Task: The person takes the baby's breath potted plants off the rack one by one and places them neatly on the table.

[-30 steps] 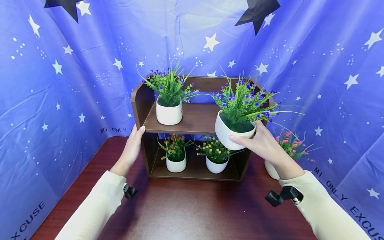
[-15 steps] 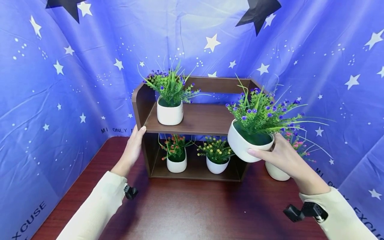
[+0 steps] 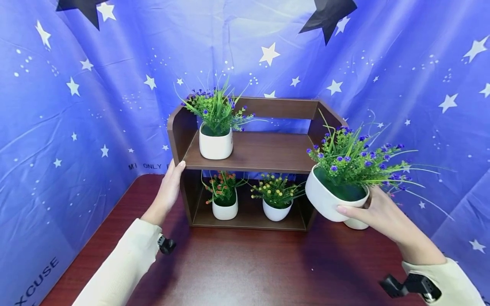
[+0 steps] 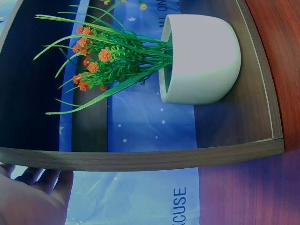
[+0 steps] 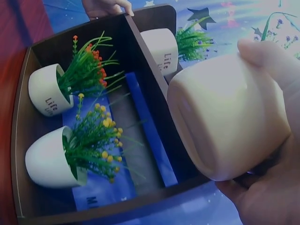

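Two "Life" pots (image 5: 45, 89), right hand (image 3: 384, 216) gripping planter (image 3: 332, 199), left hand (image 3: 169, 188) flat against shelf (image 3: 260, 151), "EXCUSE" curtain (image 3: 126, 59)

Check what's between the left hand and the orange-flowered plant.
The shelf's side panel separates the left hand from the orange-flowered plant; left wrist view shows it.

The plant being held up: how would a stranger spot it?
Find the brown rack on the table. By its right end, a right hand grips a white pot of purple flowers. Its purple twin stands on the upper shelf; only this is held.
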The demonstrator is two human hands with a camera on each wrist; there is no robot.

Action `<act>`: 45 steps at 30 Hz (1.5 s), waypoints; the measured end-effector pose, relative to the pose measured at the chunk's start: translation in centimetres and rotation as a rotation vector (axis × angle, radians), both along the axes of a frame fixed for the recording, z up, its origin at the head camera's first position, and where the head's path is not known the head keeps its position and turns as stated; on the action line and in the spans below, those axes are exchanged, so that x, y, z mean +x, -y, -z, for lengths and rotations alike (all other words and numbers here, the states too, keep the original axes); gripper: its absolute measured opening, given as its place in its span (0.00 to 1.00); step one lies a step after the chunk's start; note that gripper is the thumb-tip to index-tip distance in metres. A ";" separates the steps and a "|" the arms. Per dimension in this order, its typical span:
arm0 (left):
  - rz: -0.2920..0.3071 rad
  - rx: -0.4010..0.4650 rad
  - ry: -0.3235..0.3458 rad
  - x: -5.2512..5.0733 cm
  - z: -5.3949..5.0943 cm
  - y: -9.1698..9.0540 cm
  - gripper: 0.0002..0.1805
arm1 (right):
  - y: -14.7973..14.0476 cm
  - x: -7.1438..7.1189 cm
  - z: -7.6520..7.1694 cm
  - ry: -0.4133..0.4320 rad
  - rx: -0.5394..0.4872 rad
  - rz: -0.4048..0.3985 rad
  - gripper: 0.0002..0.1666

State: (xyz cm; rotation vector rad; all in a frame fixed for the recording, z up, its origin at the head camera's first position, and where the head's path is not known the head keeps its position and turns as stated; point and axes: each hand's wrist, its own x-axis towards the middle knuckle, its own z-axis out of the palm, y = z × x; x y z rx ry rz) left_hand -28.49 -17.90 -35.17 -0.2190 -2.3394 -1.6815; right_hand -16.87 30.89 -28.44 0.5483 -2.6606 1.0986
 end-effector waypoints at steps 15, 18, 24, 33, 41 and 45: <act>0.022 0.015 0.010 0.7 -0.9 -0.2 0.35 | -4.2 1.0 3.5 0.066 0.043 -0.030 0.06; 0.035 0.028 0.009 1.7 -1.9 -0.7 0.35 | -5.0 1.3 4.3 0.098 0.059 0.011 0.07; 0.038 0.032 0.004 1.0 -1.3 -0.4 0.36 | -6.7 2.0 5.9 0.122 0.079 0.128 0.15; 0.014 -0.001 -0.009 0.1 0.0 -0.1 0.36 | -9.8 1.8 10.0 0.068 0.034 0.180 0.39; 0.006 -0.006 -0.011 0.3 -0.1 -0.1 0.36 | -12.0 1.5 13.3 0.097 -0.004 0.224 0.42; 0.005 -0.005 -0.003 0.3 0.0 0.1 0.37 | -12.6 1.6 14.2 0.095 -0.050 0.215 0.43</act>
